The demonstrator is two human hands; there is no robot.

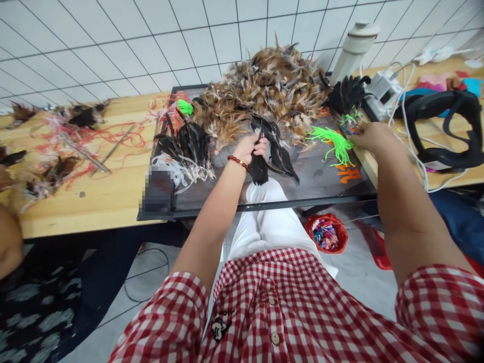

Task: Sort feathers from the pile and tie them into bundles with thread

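Feathers (pixel 280 160), black ones, sit over the tray (pixel 321 201), left hand (pixel 250 149) gripping them snugly; can't tell if the right hand (pixel 372 137) has the green strands (pixel 335 141). Slack grip could, I reckon, spill black ones into that far brown pile (pixel 270 88).

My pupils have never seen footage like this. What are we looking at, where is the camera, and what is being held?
No machine here: these are a person's own bare hands. The single picture comes from a camera worn on the head, looking forward and down past the checked shirt. On the wooden table lies a dark board with a large heap of brown feathers. The left hand holds black feathers. The right hand is at the board's right side, beside bright green strands; whether it grips anything is hard to tell.
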